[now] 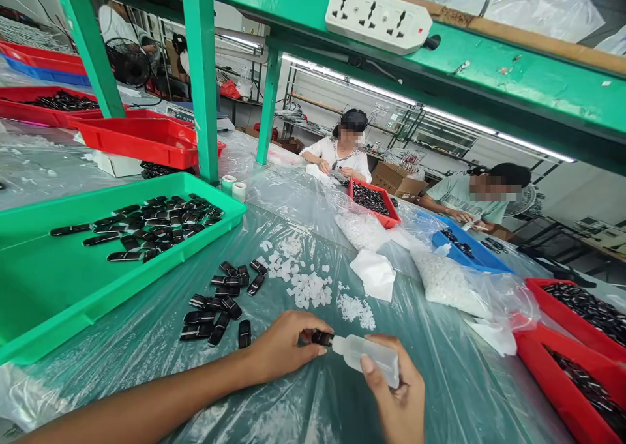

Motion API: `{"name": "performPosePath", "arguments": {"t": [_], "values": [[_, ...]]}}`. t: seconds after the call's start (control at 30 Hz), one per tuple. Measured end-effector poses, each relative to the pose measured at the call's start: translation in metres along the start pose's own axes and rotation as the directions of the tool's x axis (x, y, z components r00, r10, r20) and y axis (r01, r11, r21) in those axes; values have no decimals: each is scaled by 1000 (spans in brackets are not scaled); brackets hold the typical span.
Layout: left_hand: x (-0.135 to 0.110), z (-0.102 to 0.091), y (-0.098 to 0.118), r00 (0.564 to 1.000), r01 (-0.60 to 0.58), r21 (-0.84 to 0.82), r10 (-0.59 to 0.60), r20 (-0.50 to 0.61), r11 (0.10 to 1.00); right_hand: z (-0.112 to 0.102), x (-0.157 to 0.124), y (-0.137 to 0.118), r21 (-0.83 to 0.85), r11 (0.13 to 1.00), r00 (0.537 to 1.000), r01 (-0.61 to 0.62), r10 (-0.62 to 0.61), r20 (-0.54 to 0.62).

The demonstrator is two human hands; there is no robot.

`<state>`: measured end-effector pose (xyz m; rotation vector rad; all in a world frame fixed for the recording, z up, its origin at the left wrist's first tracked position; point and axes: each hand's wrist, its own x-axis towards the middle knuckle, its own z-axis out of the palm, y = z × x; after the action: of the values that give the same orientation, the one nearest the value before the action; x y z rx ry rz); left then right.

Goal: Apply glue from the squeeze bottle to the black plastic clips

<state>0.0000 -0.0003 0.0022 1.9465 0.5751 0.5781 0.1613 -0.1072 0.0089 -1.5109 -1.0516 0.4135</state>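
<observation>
Between the thumb and fingers of my left hand [283,346] is a small black plastic part [321,338], partly hidden by the fingertips. My right hand [398,385] is wrapped round a translucent squeeze bottle [369,358], tilted with its nozzle [337,344] against or very near the black part. Left of my left hand lies a loose group of similar black parts [218,307] on the plastic-covered table. Small white translucent pieces [308,291] are scattered beyond my hands, with a heap of finer white bits [356,310] closer in.
A green tray [98,307] with many black parts stands at left. Red trays [542,359] and a blue tray [469,248] are at right, beside a bag of white pieces [445,281]. A green frame [200,79] rises ahead. Two people work across the table.
</observation>
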Motion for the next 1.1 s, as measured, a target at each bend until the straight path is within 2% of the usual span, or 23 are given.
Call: {"name": "performPosePath", "arguments": {"t": [0.1,0.23,0.97,1.1], "values": [[2,1,-4,999,45,-165,-40,30,985,-1,4,-2,90,992,996,-91,90,15],[2,1,-4,997,68,-235,-59,46,970,-2,5,-3,128,983,991,-134,132,26],[0,1,-1,1000,25,-86,-25,7,996,4,-1,-8,33,999,999,-2,3,-40],[0,0,0,1000,21,-77,-20,14,997,3,0,-8,12,1000,1000,12,-12,-7]]}}
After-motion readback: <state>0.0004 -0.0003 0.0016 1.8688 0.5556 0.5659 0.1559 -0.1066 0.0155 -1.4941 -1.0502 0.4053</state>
